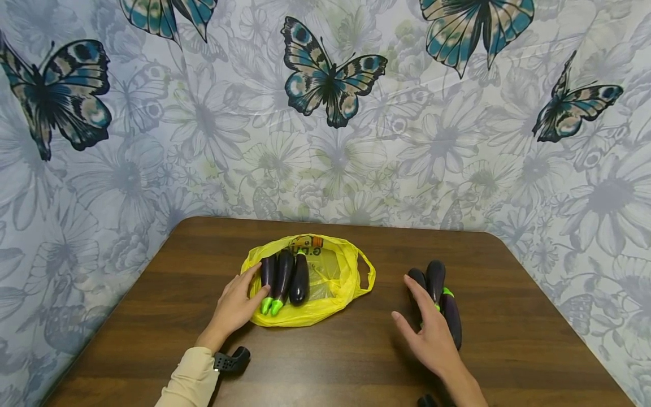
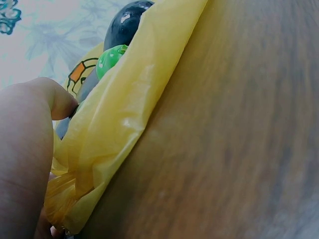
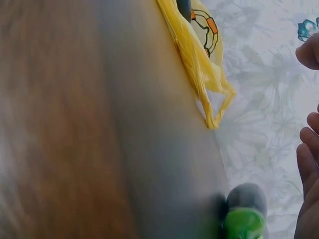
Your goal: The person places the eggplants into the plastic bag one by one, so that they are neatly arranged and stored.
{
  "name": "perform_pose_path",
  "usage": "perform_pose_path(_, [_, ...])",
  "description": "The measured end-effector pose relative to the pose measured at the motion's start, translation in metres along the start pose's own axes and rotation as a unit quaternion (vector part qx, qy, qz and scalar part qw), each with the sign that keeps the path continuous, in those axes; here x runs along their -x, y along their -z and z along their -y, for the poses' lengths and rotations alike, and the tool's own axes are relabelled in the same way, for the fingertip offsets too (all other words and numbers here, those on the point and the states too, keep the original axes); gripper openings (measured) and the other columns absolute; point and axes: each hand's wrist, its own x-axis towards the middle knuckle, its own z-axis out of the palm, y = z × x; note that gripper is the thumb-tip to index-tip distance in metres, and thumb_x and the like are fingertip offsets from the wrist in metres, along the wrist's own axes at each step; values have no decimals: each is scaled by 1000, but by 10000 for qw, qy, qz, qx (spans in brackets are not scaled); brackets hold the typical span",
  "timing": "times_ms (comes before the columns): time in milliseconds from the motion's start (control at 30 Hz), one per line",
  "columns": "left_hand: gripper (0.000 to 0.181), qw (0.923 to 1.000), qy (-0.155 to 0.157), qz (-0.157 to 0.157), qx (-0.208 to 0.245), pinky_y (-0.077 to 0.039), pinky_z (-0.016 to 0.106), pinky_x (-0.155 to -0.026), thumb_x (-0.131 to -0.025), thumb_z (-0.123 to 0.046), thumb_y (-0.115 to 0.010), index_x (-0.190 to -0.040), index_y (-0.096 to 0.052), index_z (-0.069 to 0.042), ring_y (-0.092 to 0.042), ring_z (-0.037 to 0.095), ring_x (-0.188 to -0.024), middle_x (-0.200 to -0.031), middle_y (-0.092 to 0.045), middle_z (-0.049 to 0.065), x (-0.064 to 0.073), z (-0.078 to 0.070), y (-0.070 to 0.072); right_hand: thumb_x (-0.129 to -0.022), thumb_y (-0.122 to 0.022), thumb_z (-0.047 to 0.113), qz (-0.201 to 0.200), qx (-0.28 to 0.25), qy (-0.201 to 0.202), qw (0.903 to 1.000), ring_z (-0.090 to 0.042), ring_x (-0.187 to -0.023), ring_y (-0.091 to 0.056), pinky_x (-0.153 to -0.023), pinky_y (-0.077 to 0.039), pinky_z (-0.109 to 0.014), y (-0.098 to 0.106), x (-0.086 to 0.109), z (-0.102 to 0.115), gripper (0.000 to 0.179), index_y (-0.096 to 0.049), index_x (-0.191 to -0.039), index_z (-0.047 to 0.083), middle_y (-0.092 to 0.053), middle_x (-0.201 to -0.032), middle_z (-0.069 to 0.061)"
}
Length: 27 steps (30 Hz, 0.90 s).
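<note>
A yellow plastic bag [image 1: 325,316] lies with its mouth spread on the table. Inside it are three dark eggplants [image 1: 300,280], two with green stem ends toward me. My left hand [image 1: 236,299] is at the bag's left rim, thumb over the leftmost eggplant [image 1: 268,277]; its fingers hold the bag's edge, partly hidden by the plastic in the left wrist view. My right hand [image 1: 429,336], fingers spread and holding nothing, hovers beside three more eggplants [image 1: 450,319] on the right, partly covering them. A green stem end [image 3: 244,223] shows below that hand in the right wrist view.
A brown wooden table [image 1: 325,373] carries everything, its back edge close to a butterfly-patterned wall covering [image 1: 335,169]. The bag's handle loop [image 1: 368,271] sticks out to the right. A black strap device [image 1: 232,360] is worn on the left wrist.
</note>
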Motion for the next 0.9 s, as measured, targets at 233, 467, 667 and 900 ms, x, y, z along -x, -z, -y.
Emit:
perform_pose_path(233, [70,10000,19,21,-2,-19,75,-118,-103,-39,-60,-162,-33,-13,-26,52,-151,-164,-37,19,0,-1,1,-92,-78,13,19,-39,-202,9998,-32,-145,-45,-110,-20,-1,5,1,-6,79,-38,-160,18,-44,-161,-10])
perform_pose_path(467, [70,10000,27,51,13,-18,74,-119,-103,-39,-59,-162,-33,-13,-25,51,-152,-164,-37,19,0,-2,1,-91,-78,13,-59,0,-308,9995,-36,-143,-46,-110,-19,0,12,0,-10,82,-37,-161,24,-45,-160,-15])
perform_pose_path(667, [70,10000,-15,42,-2,-17,72,-121,-104,-40,-59,-162,-32,-12,-26,52,-151,-164,-36,20,1,-4,2,-91,-78,13,-180,37,-385,9991,-38,-136,-53,-105,-22,1,18,-1,-12,81,-38,-160,25,-46,-160,-11])
perform_pose_path(900, [70,10000,-52,20,-6,-17,71,-120,-104,-40,-59,-162,-33,-12,-27,52,-151,-163,-37,21,2,-3,2,-92,-77,13,-272,57,-503,9983,-44,-138,-49,-105,-20,1,26,0,-16,79,-40,-160,26,-47,-159,-10])
